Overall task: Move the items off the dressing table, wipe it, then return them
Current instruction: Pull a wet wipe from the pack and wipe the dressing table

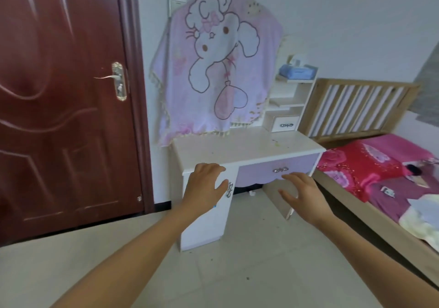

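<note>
A white dressing table [247, 148] with a lilac drawer [278, 171] stands against the wall. Its top carries small specks and a yellowish stain. A pink blanket with a cartoon animal [213, 70] hangs over its mirror. On its side shelf unit lies a blue tissue pack [297, 71]. My left hand [204, 186] reaches forward with relaxed fingers, in front of the table's front left corner, holding nothing. My right hand [301, 193] is stretched out below the drawer, fingers spread and empty.
A dark red door [64, 93] is shut at the left. A bed with pink and red bedding [370, 169] and a slatted wooden headboard [356, 108] stands to the right, with small items lying on it. Pale tiled floor [237, 272] lies in front.
</note>
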`<state>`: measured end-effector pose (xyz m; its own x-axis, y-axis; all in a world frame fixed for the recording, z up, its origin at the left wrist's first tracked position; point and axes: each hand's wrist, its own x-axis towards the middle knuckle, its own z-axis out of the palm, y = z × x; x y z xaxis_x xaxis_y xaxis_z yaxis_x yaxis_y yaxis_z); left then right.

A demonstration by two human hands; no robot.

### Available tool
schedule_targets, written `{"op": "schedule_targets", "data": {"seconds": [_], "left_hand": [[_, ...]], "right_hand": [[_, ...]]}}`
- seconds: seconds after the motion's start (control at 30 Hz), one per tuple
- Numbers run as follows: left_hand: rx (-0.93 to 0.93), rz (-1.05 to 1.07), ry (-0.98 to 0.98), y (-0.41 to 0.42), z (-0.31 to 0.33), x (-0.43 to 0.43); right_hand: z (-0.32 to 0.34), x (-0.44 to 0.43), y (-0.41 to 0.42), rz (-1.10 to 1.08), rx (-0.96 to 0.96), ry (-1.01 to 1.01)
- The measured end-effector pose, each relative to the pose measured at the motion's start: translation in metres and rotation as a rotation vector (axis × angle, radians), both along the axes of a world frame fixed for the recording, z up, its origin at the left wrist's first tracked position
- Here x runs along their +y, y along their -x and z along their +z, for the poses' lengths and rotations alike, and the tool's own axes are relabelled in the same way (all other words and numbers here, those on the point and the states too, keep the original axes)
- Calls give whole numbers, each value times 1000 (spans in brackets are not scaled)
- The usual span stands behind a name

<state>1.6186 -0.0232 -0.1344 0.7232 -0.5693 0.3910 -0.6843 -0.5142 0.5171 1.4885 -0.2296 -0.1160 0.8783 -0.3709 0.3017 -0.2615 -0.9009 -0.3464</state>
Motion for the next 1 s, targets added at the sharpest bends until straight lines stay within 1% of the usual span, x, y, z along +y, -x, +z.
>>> {"op": "schedule_targets", "data": {"seconds": [0.07,0.13,0.27,0.4,0.47,0.57,0.67,0.8,1.0], "left_hand": [[-19,-7,-29,-18,5,-18],[-32,-22,-21,-42,15,-41],[-98,-46,41,-99,46,-91],[-140,-59,71,-166,71,-137],[-145,-63,97,-198,77,-158],[-118,-68,97,-237,78,-196],[-91,-110,80,-259,71,-241],[-115,-183,32,-276,67,-318],[-142,-161,102,-281,95,-442]], "right_hand": [[7,-18,-15,-10,6,6],[23,-40,-35,-29,-28,30],[67,-85,-85,-44,-68,189],[104,-131,-143,-48,-52,369],[113,-153,-170,-65,-36,405],[110,-189,-205,-75,54,423],[106,-229,-224,-99,133,402],[119,-301,-227,-165,112,392],[168,-423,-228,-192,79,538]]}}
